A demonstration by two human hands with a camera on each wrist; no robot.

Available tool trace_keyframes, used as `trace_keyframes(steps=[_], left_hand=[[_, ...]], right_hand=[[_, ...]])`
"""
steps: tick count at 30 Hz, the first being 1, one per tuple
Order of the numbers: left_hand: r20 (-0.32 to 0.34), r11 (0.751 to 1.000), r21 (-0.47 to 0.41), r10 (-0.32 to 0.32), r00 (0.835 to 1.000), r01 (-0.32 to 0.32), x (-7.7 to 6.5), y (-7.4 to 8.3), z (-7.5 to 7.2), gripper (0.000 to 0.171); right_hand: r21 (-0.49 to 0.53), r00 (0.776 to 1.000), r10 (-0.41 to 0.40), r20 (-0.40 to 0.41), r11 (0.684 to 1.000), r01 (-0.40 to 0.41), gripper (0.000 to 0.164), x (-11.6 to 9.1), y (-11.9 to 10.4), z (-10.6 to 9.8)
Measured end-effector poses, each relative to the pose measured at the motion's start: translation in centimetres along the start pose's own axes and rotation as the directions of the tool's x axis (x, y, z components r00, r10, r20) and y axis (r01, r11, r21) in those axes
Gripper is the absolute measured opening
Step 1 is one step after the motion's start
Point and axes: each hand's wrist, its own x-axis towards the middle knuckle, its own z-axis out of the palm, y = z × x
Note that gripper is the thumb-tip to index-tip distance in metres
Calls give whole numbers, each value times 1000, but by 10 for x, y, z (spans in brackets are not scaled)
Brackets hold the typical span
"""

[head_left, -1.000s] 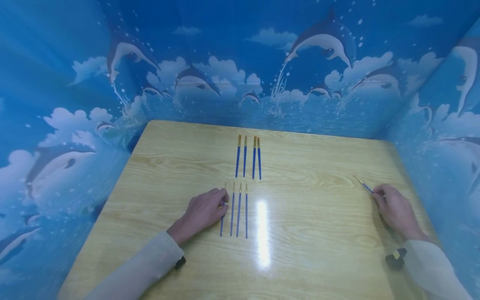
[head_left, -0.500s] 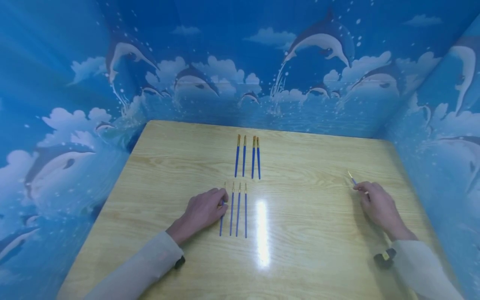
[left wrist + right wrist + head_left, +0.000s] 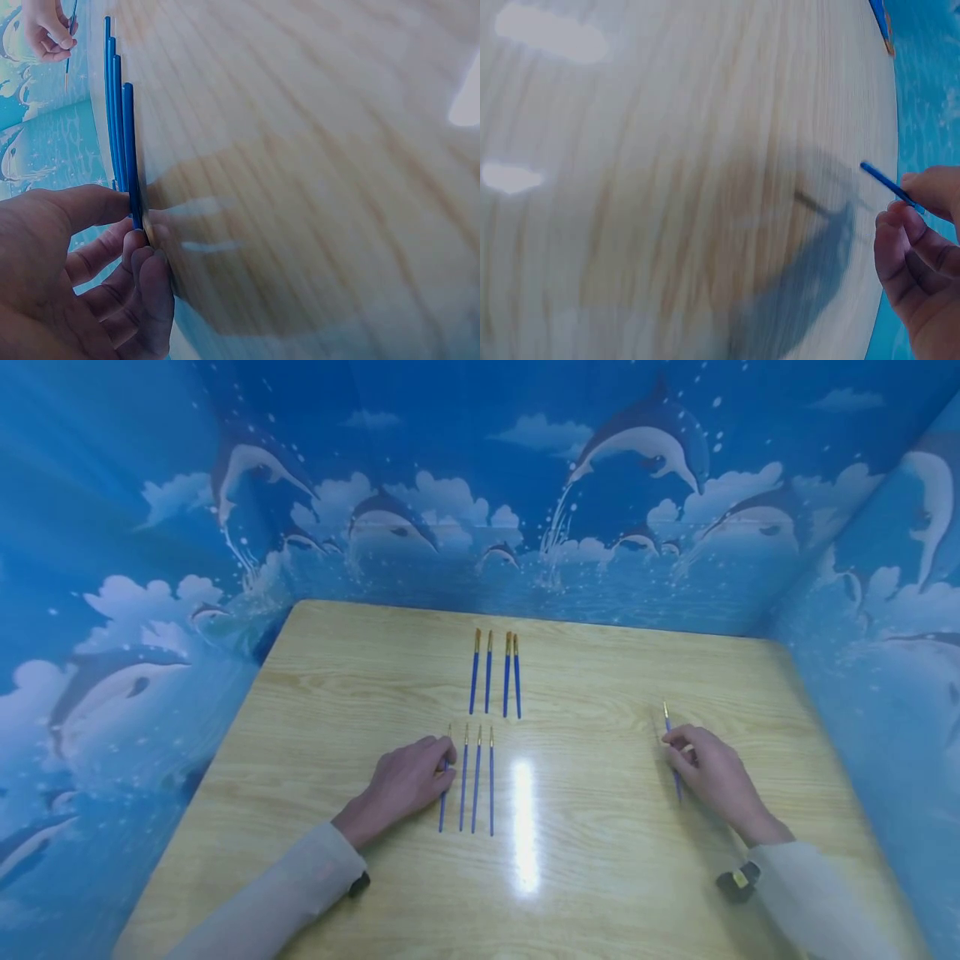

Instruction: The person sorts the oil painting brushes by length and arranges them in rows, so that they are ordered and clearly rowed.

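Note:
In the head view my left hand pinches the leftmost paintbrush of the near row between thumb and fingers; its middle is hidden by them. Close on its right lie three more thin blue paintbrushes, bristles pointing away. My right hand, over the right part of the table, pinches another thin blue paintbrush with its tip pointing away. In the right wrist view, that brush's blue handle sticks out from between thumb and fingertips, above its shadow on the wood.
A far row of thicker blue paintbrushes with brown bristles lies behind the near row, two of them close together at the right. The wooden table is bounded by blue dolphin-print sheeting at the back and sides.
My right hand has moved leftward across the table with its paintbrush, which has turned from slanting to nearly straight away from me. The left hand has stayed in place on its brush.

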Motion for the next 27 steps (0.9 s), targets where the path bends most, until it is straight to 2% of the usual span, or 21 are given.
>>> trace_keyframes(steps=[11,27], left_hand=[[-5,1000,-1,-2,1000,2,0,1,0,18],[-6,1000,6,-4,1000,4,0,3,-1,17]], right_hand=[[71,997,-80,6,994,80,18,3,-35,26],[131,991,-131,26,983,127,14,8,-73,56]])
